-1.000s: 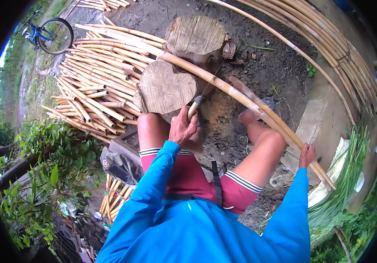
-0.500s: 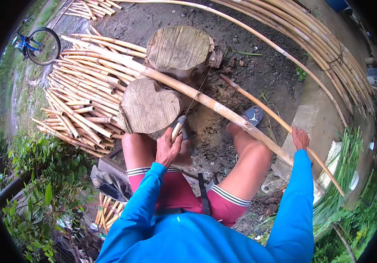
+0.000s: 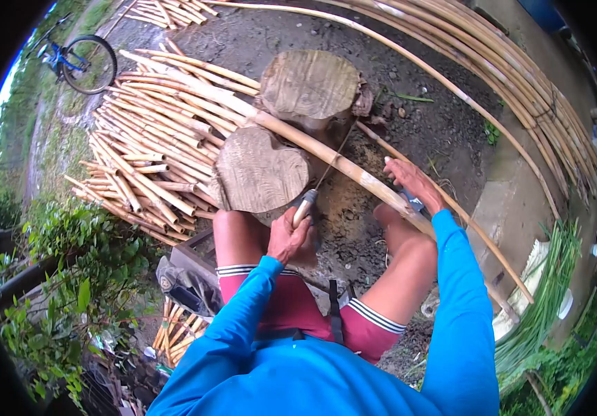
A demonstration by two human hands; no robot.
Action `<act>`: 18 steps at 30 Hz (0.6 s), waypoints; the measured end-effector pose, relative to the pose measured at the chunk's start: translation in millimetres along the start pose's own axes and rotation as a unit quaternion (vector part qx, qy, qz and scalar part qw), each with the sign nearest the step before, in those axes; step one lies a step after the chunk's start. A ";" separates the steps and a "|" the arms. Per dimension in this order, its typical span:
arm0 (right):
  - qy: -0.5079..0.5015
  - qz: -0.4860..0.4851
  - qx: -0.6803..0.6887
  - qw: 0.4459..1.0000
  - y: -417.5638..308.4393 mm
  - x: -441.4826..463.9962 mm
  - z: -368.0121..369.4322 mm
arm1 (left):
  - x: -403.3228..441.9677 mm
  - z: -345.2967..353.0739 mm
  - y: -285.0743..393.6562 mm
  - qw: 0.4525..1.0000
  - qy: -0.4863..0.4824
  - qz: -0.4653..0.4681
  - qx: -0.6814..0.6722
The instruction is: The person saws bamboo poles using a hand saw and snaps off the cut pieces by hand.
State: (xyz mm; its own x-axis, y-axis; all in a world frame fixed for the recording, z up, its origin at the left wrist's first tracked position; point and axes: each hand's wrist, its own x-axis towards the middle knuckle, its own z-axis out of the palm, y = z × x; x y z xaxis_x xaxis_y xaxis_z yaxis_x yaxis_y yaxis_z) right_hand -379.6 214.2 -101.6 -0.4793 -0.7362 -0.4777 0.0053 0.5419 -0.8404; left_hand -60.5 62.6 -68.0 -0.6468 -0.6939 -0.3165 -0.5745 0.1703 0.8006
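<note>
The thick bamboo pole (image 3: 303,140) was the largest thing at my hands, and it lay ahead of my left hand (image 3: 289,236) on a slant. Its long axis ran from far out ahead and left of that hand, between the two stumps, back to the right, passing under my right forearm and beyond my right knee. My right hand (image 3: 415,182) was the nearer one, just on the pole's far side; my left was on the near side, a clear gap away.

The farther stump (image 3: 312,87) stood ahead of my left hand, the nearer stump (image 3: 264,173) closer, slightly to its left.

The thin pole (image 3: 477,229) slanted the same way, right beside my right hand, one end pointing ahead of it, the other back and right.

The saw (image 3: 305,206) was gripped by its handle in my left hand, its blade pointing ahead and right, across the thick pole's line. My right fingers looked loosely bent; whether they pinched anything, I could not tell.
</note>
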 end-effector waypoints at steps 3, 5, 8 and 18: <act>-0.012 -0.122 -0.173 0.977 -35.9 8.7 44.4 | -0.1 -6.0 10.4 1.000 -0.018 -0.017 0.003; -0.093 -0.002 -0.135 0.987 -56.4 18.0 66.2 | 3.1 -2.1 -3.5 0.999 0.006 0.024 0.035; -0.010 0.008 -0.229 0.973 -65.9 13.6 77.1 | 0.4 -2.9 0.1 1.000 -0.003 0.020 0.024; 0.089 -0.001 -0.338 0.937 -61.4 -34.0 44.8 | -18.4 15.3 8.7 0.998 -0.039 0.039 -0.022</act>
State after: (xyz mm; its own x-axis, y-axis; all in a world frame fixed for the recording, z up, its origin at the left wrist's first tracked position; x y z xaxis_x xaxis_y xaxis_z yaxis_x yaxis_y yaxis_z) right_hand -324.3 187.8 -45.3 -0.6178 -0.6910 -0.3752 -0.5245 0.7177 -0.4581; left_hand -61.3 87.6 -63.0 -0.7264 -0.6228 -0.2905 -0.5000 0.1890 0.8452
